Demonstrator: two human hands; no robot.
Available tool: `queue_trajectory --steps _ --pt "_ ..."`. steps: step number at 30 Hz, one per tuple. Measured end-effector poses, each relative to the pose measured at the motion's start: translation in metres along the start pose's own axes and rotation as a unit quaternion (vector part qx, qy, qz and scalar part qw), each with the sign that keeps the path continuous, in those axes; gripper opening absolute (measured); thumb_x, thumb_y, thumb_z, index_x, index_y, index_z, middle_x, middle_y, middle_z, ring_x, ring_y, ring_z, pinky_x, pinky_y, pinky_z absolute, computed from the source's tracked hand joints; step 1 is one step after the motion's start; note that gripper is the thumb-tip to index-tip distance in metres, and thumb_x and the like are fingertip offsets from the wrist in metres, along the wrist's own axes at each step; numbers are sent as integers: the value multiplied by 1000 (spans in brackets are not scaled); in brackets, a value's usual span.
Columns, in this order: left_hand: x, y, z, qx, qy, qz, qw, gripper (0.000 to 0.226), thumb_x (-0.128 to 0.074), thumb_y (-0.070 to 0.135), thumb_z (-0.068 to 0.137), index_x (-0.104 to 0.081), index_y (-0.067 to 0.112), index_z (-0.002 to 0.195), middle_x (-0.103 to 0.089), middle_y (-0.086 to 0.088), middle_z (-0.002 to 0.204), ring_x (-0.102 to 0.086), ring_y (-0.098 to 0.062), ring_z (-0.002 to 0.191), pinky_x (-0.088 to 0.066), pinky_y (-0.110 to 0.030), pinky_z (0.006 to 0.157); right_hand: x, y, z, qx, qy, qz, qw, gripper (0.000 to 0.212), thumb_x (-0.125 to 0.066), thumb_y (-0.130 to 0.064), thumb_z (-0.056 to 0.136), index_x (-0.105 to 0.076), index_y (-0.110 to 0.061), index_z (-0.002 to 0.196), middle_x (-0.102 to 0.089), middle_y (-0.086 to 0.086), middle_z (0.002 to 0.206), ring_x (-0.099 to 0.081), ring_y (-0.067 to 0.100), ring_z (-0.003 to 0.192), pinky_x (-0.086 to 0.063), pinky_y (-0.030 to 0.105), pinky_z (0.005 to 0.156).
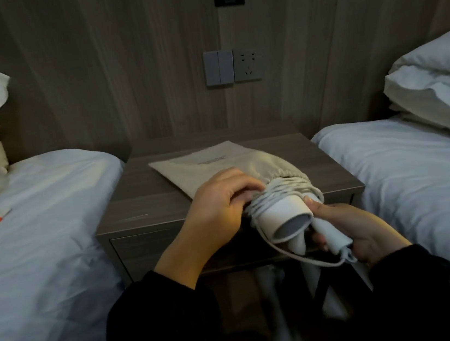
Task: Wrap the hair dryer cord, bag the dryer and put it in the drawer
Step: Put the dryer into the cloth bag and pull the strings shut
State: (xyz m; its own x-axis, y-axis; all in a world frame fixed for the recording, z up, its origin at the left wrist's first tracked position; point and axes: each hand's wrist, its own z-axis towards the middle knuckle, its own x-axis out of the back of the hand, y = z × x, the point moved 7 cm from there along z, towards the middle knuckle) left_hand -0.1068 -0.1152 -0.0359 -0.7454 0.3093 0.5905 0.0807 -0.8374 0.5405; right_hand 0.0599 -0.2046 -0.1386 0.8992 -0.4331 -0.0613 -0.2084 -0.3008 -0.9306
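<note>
Half inside soft beige drawstring bag (pixel 217 165): smooth white cord-wound dryer (pixel 281 214).

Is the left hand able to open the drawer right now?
Probably not yet. The left hand is gripping the cord-wrapped hair dryer at the bag's mouth, and the dryer hangs in front of the shut drawer. It would have to let go first.

bag (pixel 206 164) on nightstand (pixel 148 206) between two beds; dryer (pixel 284 214) partly in bag | drawer (pixel 142 249) below
</note>
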Motion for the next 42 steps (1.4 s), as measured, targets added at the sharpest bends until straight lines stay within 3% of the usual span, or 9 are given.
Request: queue_trajectory --steps 5,9,13,19,22,26,29,37,42 --pt "1 -12 -3 73 11 34 997 35 -64 2 77 -64 21 106 -55 15 89 -54 -4 86 -42 -10 74 -4 1 2 -22 -10 131 991 40 -63 -44 61 -58 -7 78 -52 5 51 -46 14 34 -40 21 33" --pt "-1 -31 -7 182 18 138 973 7 -63 19 79 -59 21 84 -54 7 82 -56 -18 81 -41 -26 67 -11 0 3 -31 -28 193 980 34 -58 -43 77 -59 -10 84 -48 8 65 -47 14 35 -42 22 33" --pt "-1 -30 -7 133 -7 127 983 4 -64 17 82 -65 13 82 -57 4 80 -58 -19 80 -43 -29 67 -16 1 5 -28 -17 222 975 30 -60 -40 80 -60 -10 87 -48 6 64 -47 12 37 -43 23 35" --pt "-8 2 -6 5 -14 93 996 7 -63 13 76 -66 9 80 -62 -1 82 -57 -15 76 -48 -36 71 -1 -3 3 5 121 120 985 38 -69 -39 78 -61 -2 83 -57 11 62 -50 19 45 -43 27 44" --pt "-12 -5 -5 69 -5 113 991 8 -59 12 77 -58 15 84 -53 4 86 -50 -13 81 -46 -34 71 4 -10 -1 32 171 44 984 38 -70 -37 77 -59 -1 74 -56 11 48 -51 23 44 -44 28 45" --pt "-10 -5 10 128 6 108 986 40 -60 26 81 -49 21 119 -48 5 118 -42 -12 112 -39 -28 93 1 -20 -3 50 162 -24 985 39 -68 -37 79 -60 0 76 -56 11 44 -52 23 42 -45 28 45" --pt "-12 -4 39 146 3 117 982 45 -52 34 89 -47 20 131 -49 1 132 -37 -18 125 -34 -32 103 -2 -26 -4 56 142 -43 987 39 -67 -37 81 -60 1 81 -57 13 48 -52 19 36 -45 24 40" --pt "-49 -2 111 103 -148 290 940 14 -61 23 81 -72 16 87 -70 -5 95 -61 -26 94 -46 -32 71 -2 -29 -2 36 94 -44 994 33 -68 -33 81 -60 -1 80 -59 11 49 -53 20 41 -45 25 42" --pt "-58 -3 113 55 -242 299 922 20 -57 26 87 -73 17 92 -71 -3 97 -62 -23 88 -51 -38 75 -7 -29 -3 27 27 31 999 23 -66 -20 83 -60 2 85 -59 12 54 -55 16 42 -46 24 40"
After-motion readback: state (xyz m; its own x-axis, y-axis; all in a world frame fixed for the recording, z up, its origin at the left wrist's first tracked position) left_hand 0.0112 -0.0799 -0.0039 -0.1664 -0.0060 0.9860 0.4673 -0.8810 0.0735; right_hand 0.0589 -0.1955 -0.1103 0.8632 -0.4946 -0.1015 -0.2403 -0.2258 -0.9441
